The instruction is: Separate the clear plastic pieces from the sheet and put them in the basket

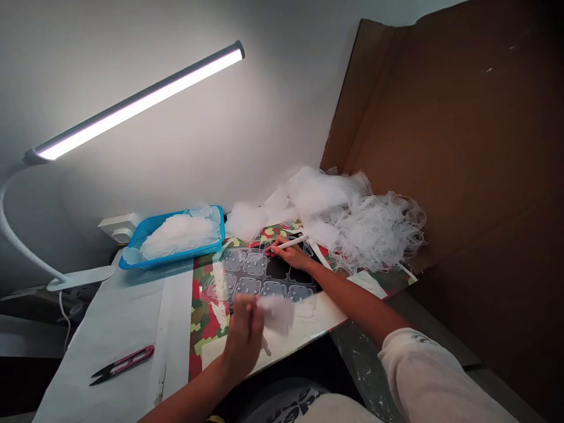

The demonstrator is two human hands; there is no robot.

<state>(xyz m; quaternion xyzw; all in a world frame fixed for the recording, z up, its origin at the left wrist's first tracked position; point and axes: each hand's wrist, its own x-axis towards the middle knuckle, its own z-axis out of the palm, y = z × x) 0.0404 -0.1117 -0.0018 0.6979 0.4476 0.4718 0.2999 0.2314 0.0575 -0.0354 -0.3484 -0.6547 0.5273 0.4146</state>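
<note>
Raised above the near edge of the work board, my left hand (244,335) is closed on a thin translucent white piece (278,312), blurred by motion. My right hand (286,252) grips a slim white pen-like tool (291,242), its tip end hidden by the fingers. Beneath that hand lies a clear plastic sheet (249,264) with rows of rounded outlines and small raised dots, over a dark surface. Two upper-right spaces look plain black (277,269). A camouflage-patterned cover (205,323) shows around the sheet.
A blue basket (171,258) of translucent white pieces (178,235) stands back left. Piled sheets (326,191) and tangled clear strips (379,232) lie back right beside cardboard (440,147). Pink-handled thread snips (123,364) rest front left. A lit lamp (141,106) hangs overhead.
</note>
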